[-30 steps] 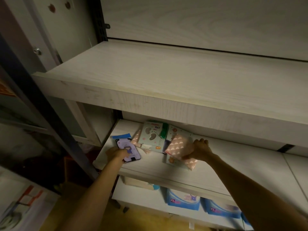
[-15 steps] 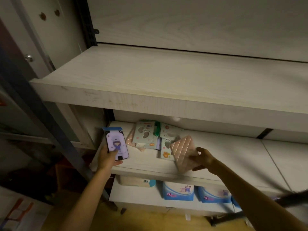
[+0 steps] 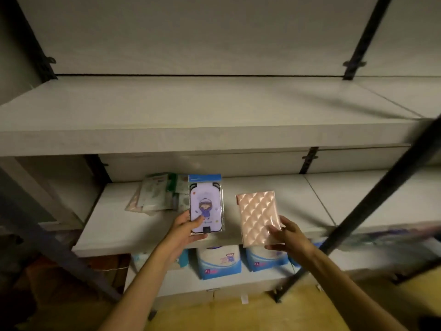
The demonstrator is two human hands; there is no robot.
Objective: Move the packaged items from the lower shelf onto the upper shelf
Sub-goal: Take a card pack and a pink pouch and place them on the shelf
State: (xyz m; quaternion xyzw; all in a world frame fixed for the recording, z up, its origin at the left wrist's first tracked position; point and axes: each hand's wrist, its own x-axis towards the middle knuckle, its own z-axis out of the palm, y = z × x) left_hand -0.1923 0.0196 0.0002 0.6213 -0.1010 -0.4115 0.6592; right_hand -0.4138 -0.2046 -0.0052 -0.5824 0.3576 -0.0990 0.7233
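My left hand (image 3: 185, 229) grips a purple cartoon phone case in a clear packet (image 3: 206, 204), held upright in front of the lower shelf (image 3: 114, 232). A pink quilted packet (image 3: 259, 217) is pinched at its lower corner by my right hand (image 3: 290, 236), also upright and off the shelf. Several flat packets (image 3: 157, 193) lie in a loose pile at the back left of the lower shelf. The pale upper shelf (image 3: 191, 111) above is bare.
A dark slanted metal post (image 3: 372, 201) crosses in front of the shelves on the right, and another (image 3: 47, 237) on the left. Blue and white XL packs (image 3: 220, 261) stand on the bottom shelf below my hands.
Both hands have lifted their packets off the lower shelf and drawn them towards me. The view has shifted right and pulled back.
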